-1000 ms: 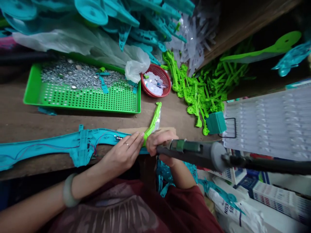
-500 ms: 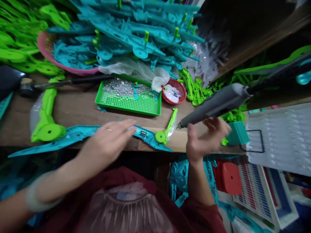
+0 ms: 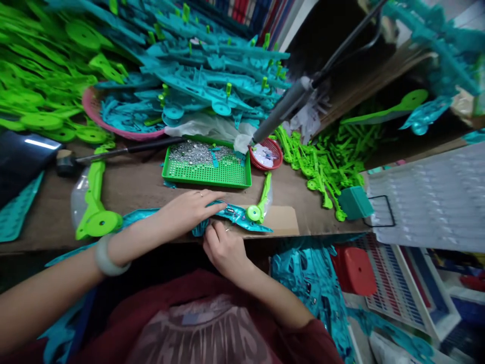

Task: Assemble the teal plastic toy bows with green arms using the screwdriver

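A long blue plastic part (image 3: 242,216) lies along the table's front edge, with small metal pieces near its middle. One green arm with a round hub (image 3: 101,222) joins its left end; a smaller green arm (image 3: 256,210) sits near its right end. My left hand (image 3: 191,208) lies over the part's middle, its fingers together and holding it down. Just below, my right hand (image 3: 225,247) has bent fingers pinched at the part's near edge, by a blue ribbed section (image 3: 199,228). Whatever is between those fingertips is hidden.
A grey electric screwdriver (image 3: 282,108) hangs over the red basket (image 3: 279,161). Behind my hands stands a green tray (image 3: 206,177) of screws. A hammer (image 3: 94,157) lies at left, with piles of blue parts (image 3: 212,76) and green parts (image 3: 30,91) at the back.
My right hand has moved left from beside the screwdriver to the blue part, its fingers closing. The screwdriver has swung up and away. My left hand remains on the part.
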The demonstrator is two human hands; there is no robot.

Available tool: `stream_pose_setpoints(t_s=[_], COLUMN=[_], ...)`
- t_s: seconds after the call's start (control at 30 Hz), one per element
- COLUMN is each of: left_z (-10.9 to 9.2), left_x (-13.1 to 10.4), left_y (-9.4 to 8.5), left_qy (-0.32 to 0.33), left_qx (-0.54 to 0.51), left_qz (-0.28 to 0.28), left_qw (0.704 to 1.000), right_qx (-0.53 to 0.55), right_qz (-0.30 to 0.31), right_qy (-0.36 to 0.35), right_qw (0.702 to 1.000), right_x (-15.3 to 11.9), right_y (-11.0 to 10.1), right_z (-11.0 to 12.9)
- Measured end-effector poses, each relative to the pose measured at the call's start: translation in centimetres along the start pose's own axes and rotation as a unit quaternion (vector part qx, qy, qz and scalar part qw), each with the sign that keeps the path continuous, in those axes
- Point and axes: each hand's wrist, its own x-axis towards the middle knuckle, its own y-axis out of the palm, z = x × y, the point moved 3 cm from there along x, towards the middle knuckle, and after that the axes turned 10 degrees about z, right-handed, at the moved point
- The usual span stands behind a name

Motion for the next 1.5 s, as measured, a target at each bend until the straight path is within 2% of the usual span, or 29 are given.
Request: stream_pose_setpoints(t_s=[0.1,0.17,0.27,0.37,0.47,0.53,0.63,0.77,0.87,1.0,1.13,1.27,1.37,1.5], left_z=[0.2,0.4,0.7,0.5,-0.2,-1.1,-2.3,-2.9,-2.5,-2.0,-3.0,-4.1,-4.4,-4.9], left_x=[0.5,1.0,1.1,0.3,-1.0,-2.0,-3.2,-3.7,-3.3,-3.1,-3.4,-3.3,-3.0,-2.7], left_y=[-0.1,-0.2,-0.3,-0.3,0.0,0.2,0.5,0.5,0.3,0.2,0.7,1.5,2.0,2.0], left_qy=[0.009,0.008,-0.015,-0.042,-0.081,-0.111,-0.163,-0.216,-0.207,-0.202,-0.199,-0.240,-0.275,-0.271], left_qx=[-0.010,-0.025,-0.040,-0.059,-0.072,-0.077,-0.068,-0.030,-0.016,-0.055,-0.091,-0.094,-0.099,-0.086], left_qz=[0.023,0.048,0.053,0.028,-0.002,-0.027,-0.068,-0.112,-0.105,-0.112,-0.158,-0.210,-0.225,-0.218], left_qw=[1.000,0.998,0.998,0.997,0.994,0.990,0.982,0.969,0.972,0.971,0.963,0.943,0.929,0.934], right_qx=[0.015,0.043,0.131,0.274,0.371,0.362,0.248,0.101,0.094,0.103,0.168,0.276,0.282,0.253], right_qz=[0.076,0.105,0.054,-0.002,0.027,0.066,0.114,0.108,0.083,0.075,0.078,0.089,0.099,0.099], right_qy=[0.026,0.020,0.007,0.001,-0.025,-0.066,-0.164,-0.273,-0.278,-0.297,-0.291,-0.252,-0.237,-0.261], right_qw=[0.997,0.993,0.990,0.962,0.928,0.928,0.948,0.951,0.952,0.946,0.938,0.924,0.924,0.926], right_x=[0.4,0.7,0.9,1.2,2.4,3.3,4.3,4.5,4.7,5.0,5.6,6.8,7.6,8.1], right_y=[0.1,0.7,0.8,-0.2,-2.0,-3.2,-4.4,-4.6,-4.4,-4.0,-3.2,-1.9,-1.1,-0.6], right_z=[0.1,0.1,-0.5,-2.2,-4.0,-4.8,-5.1,-5.1,-5.6,-6.4,-7.3,-8.6,-9.3,-9.2])
